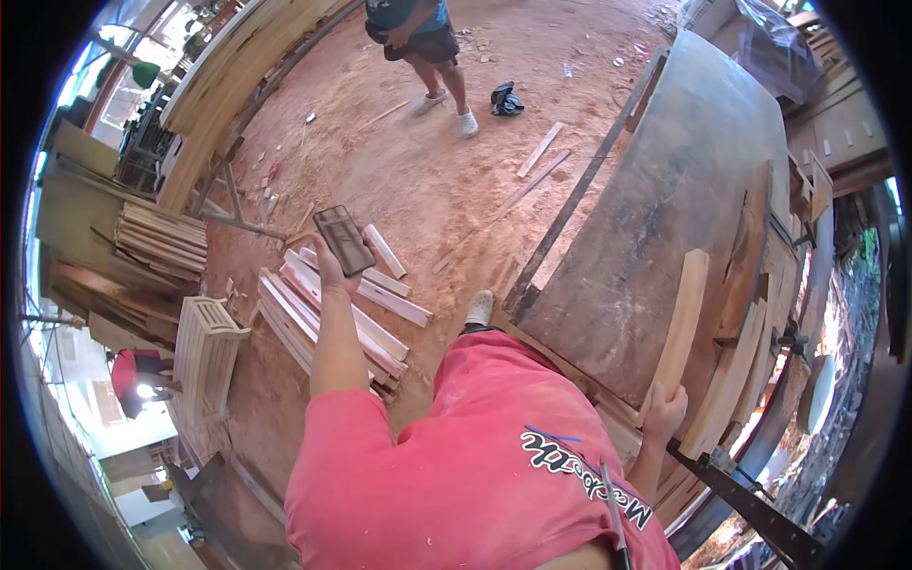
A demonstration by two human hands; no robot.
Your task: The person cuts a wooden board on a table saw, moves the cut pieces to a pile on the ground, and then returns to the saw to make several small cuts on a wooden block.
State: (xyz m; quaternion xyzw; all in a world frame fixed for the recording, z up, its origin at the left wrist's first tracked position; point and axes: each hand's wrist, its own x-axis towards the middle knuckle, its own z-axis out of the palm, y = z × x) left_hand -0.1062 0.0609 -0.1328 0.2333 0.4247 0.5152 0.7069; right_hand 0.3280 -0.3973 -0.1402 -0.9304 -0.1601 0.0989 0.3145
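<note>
My left hand point(332, 271) is closed around a smartphone point(345, 240), held out in front of me over a pile of wooden strips point(328, 328) on the ground. At the right, my right hand point(664, 414) grips the near end of a pale wooden board point(686, 309). That board points away from me along the right part of a large worn tabletop point(655, 214). Beside the hand are more planks point(736, 380) at the table's edge.
Ahead on the dusty floor stands a person point(432, 47), near a black plastic bag point(507, 99). Loose sticks point(541, 149) lie further right. Stacked slats point(161, 242) and a wooden slatted piece point(207, 351) are on the left, with another person point(133, 380) behind. A metal bar clamp point(750, 508) sits lower right.
</note>
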